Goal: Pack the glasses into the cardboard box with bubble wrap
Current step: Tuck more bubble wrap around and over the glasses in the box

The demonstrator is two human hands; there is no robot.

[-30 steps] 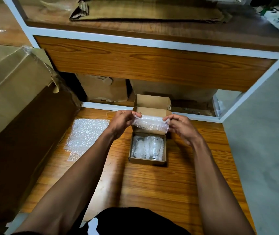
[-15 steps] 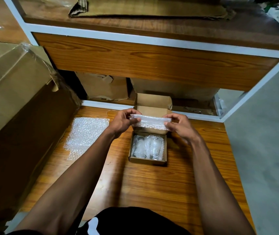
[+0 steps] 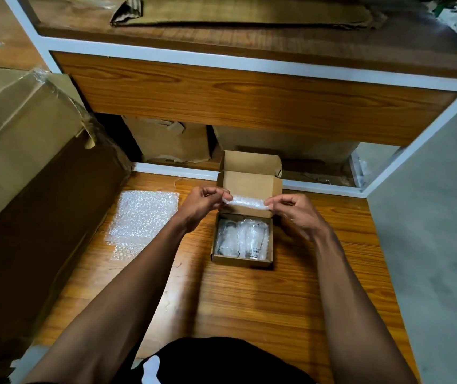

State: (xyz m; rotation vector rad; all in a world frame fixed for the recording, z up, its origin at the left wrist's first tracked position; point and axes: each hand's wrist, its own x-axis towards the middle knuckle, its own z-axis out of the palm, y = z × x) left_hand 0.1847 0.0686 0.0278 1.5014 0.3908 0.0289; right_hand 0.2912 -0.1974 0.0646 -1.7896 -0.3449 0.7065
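A single head-worn camera is looking forward and steeply down, close over the counter (image 3: 249,300). Both forearms are reaching away from it toward the box (image 3: 242,261) at centre, with a shelf (image 3: 249,103) rising beyond.

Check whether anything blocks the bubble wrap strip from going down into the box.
Nothing visible does. The left hand and right hand pinch the bubble wrap strip above the open cardboard box, lid up behind it. Only the glasses lie inside.

Glasses (image 3: 240,238) in box (image 3: 241,262), seemingly side by side
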